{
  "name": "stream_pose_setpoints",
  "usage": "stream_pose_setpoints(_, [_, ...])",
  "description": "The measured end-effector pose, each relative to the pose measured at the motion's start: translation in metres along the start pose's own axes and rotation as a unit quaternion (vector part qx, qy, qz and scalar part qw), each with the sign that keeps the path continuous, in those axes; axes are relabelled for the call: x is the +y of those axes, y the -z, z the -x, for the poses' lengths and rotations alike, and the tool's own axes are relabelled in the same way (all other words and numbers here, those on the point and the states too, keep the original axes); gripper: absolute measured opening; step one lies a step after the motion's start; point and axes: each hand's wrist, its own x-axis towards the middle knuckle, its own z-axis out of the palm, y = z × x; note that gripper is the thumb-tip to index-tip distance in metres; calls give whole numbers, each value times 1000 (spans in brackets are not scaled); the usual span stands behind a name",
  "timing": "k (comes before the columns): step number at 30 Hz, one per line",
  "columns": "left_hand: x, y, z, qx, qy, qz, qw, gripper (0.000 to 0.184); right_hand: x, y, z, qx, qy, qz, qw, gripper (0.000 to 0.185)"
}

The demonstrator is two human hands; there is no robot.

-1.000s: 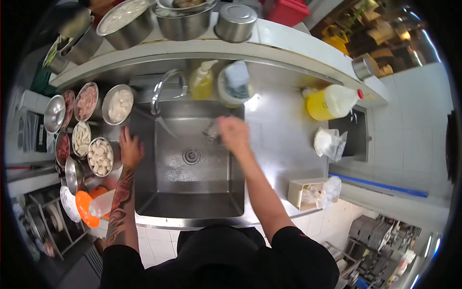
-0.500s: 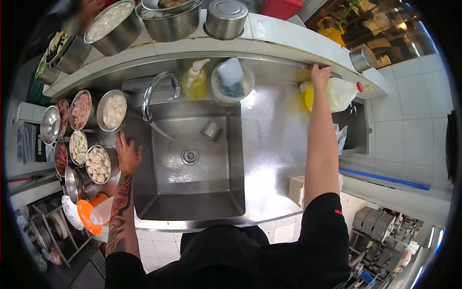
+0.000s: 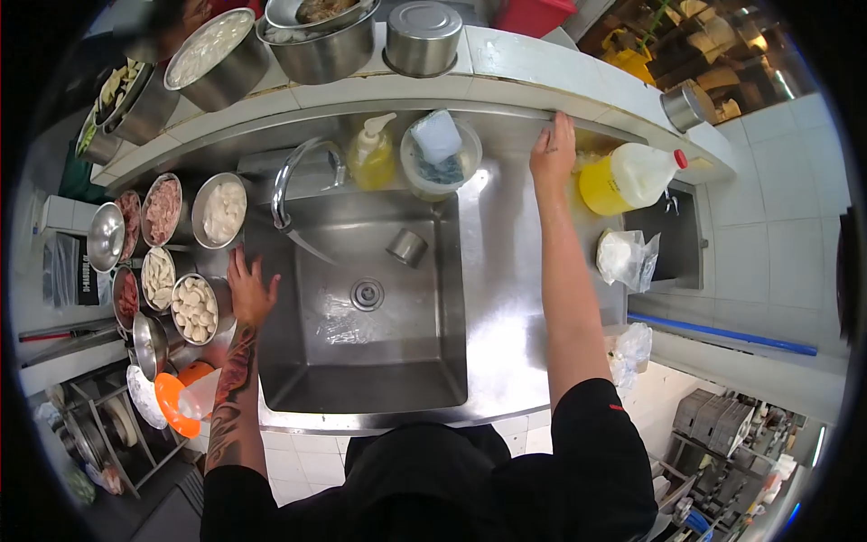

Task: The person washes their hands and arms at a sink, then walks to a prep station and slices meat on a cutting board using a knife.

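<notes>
My left hand (image 3: 253,287) rests on the steel counter by the sink's left rim, fingers spread, nothing in it. Beside it are a bowl of pale round pieces (image 3: 195,309) and a bowl of whitish meat (image 3: 224,211). At the counter's back edge, my right hand (image 3: 553,154) reaches up against the low tiled wall, fingers stretched out and no object visible in it. To its right stands a jug of yellow liquid (image 3: 623,179) with a red cap. A tub with a pale blue sponge (image 3: 437,135) stands to its left.
The steel sink (image 3: 361,384) holds a small metal cup (image 3: 406,247) under a curved faucet (image 3: 284,185). A yellow soap bottle (image 3: 371,158) stands behind it. Large pots (image 3: 322,56) line the ledge, with another person (image 3: 185,23) beyond. Plastic bags (image 3: 625,260) lie at right.
My right hand has moved left along the back edge, away from the jug, and its fingers have straightened. The jug and a plastic bag now show more fully. My left hand stays by the bowls.
</notes>
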Motion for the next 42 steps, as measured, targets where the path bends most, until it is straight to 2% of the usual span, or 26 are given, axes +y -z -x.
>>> stream_pose_setpoints(2, [3,3,0,-11,8,-11,1000,57,1,7,-1,-7,-16,-8,1000,39])
stream_pose_setpoints(4, [1,4,2,-8,8,-7,1000,57,6,9,-6,5,14,-42,999,36])
stream_pose_setpoints(11, [2,6,2,-7,15,5,1000,55,16,11,-20,21,56,-30,998,26])
stream_pose_setpoints(13, [2,4,1,-8,18,-3,1000,55,15,5,-24,20,109,-23,994,24])
stream_pose_setpoints(17, [3,6,2,-4,20,7,1000,55,13,10,-28,16,147,-47,988,19])
stream_pose_setpoints(20, [-3,-4,2,-6,8,1,1000,53,0,18,-13,2,125,-41,991,16])
stream_pose_setpoints(22, [-1,-4,0,-9,8,3,1000,51,-33,35,15,15,-9,-133,991,8])
stream_pose_setpoints(23, [-1,-6,1,-5,6,0,1000,50,-44,44,38,-4,-141,-182,973,6])
stream_pose_setpoints(24, [-3,-4,4,0,6,-5,1000,49,-53,52,68,-23,-269,-230,935,10])
stream_pose_setpoints(25, [-5,-2,6,-2,5,-7,1000,49,-57,51,106,-2,-361,-306,881,15])
stream_pose_setpoints(27, [2,-1,4,-9,15,-2,1000,47,-87,67,193,-74,-439,-378,812,15])
stream_pose_setpoints(28, [4,-4,3,-18,-10,9,1000,47,-120,90,213,-168,-461,-325,808,13])
stream_pose_setpoints(29, [1,-6,4,-12,-11,-12,1000,47,-139,99,243,-198,-479,-398,757,11])
stream_pose_setpoints(32, [12,1,0,-3,-25,-37,999,46,-172,130,279,-275,-473,-459,700,11])
stream_pose_setpoints(33, [14,5,1,0,-21,-46,999,46,-169,141,272,-263,-482,-455,701,11])
stream_pose_setpoints(35, [14,5,5,-9,-28,-46,999,46,-145,170,245,-296,-414,-447,735,13])
stream_pose_setpoints(37, [12,0,5,4,-38,-56,998,45,-127,226,184,-248,-417,-347,803,14])
stream_pose_setpoints(38, [11,-3,5,8,-47,-52,998,45,-112,261,158,-221,-350,-281,866,14])
stream_pose_setpoints(39, [9,-4,6,12,-48,-52,997,44,-112,300,127,-190,-326,-222,899,13])
stream_pose_setpoints(40, [8,-4,6,16,-48,-52,997,44,-111,334,108,-147,-342,-179,911,13])
stream_pose_setpoints(41, [8,-2,6,18,-51,-53,997,44,-99,360,103,-72,-291,-203,932,12])
stream_pose_setpoints(42, [10,0,6,18,-54,-54,997,43,-103,388,94,-29,-270,-156,950,11])
